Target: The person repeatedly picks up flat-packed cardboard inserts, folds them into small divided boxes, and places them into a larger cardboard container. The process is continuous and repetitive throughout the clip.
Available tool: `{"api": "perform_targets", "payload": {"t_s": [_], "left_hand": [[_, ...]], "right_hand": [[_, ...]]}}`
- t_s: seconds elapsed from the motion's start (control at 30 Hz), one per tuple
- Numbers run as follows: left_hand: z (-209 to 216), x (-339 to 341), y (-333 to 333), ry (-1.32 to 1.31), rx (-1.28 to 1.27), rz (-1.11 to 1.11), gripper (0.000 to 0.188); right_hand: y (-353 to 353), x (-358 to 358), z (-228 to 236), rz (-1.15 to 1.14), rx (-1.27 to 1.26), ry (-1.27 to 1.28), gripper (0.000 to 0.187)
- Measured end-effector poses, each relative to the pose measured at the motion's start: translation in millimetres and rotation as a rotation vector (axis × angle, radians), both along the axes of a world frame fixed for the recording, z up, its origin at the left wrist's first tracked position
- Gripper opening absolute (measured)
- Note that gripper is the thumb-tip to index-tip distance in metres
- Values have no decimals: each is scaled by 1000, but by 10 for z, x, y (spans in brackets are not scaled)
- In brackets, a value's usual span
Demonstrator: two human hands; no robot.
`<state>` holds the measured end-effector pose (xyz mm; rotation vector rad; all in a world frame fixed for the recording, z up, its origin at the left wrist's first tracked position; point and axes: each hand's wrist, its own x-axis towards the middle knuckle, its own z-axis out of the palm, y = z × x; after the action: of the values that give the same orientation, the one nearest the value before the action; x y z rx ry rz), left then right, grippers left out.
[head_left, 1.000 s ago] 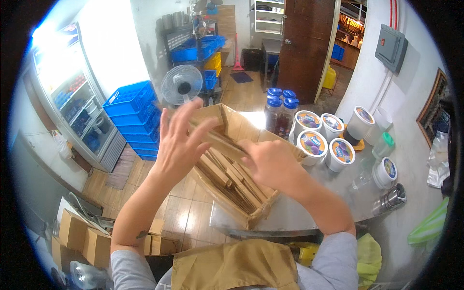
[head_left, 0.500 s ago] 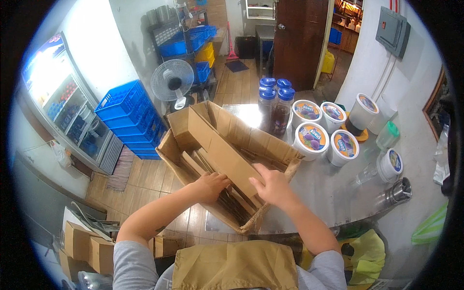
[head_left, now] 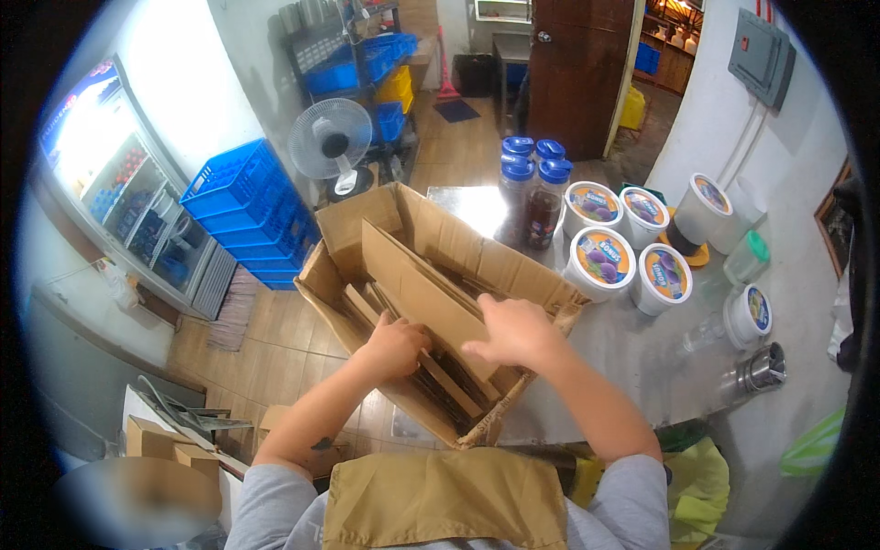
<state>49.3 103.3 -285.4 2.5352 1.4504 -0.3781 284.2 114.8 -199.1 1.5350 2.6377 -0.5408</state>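
An open cardboard box [head_left: 541,304] rests across the corner of a metal table, holding several flat cardboard pieces on edge. A wide cardboard sheet [head_left: 412,286] leans lengthwise inside it. My right hand [head_left: 521,335] grips the near end of this sheet, thumb on its face and fingers over the top edge. Left of it, my left hand [head_left: 394,348] is curled over a bunch of narrower cardboard sheets [head_left: 362,304], its fingertips partly hidden among them.
Several lidded white tubs [head_left: 601,261] and blue-capped bottles [head_left: 541,206] stand on the metal table [head_left: 587,376], with a steel cup [head_left: 770,362] at the right. Stacked blue crates [head_left: 243,211], a fan [head_left: 330,137] and a glass-door fridge [head_left: 137,202] are beyond the box. A blurred round shape [head_left: 142,500] is at lower left.
The wide cardboard sheet sits lower in the box, and my right hand has come down with it. My left hand stays on the narrower sheets, its fingers shifted. The whole view has moved slightly.
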Motion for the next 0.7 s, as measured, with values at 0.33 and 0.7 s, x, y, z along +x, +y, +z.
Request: {"api": "perform_targets", "payload": {"t_s": [0.33,0.7], "left_hand": [[-4,3,-57,193,-35,0,72],[-12,-5,-27,181,-123,11,78]], "right_hand": [[-148,61,-447,-168,-37,463,35],[-205,-266,-588,-130,-299,-25,32]]}}
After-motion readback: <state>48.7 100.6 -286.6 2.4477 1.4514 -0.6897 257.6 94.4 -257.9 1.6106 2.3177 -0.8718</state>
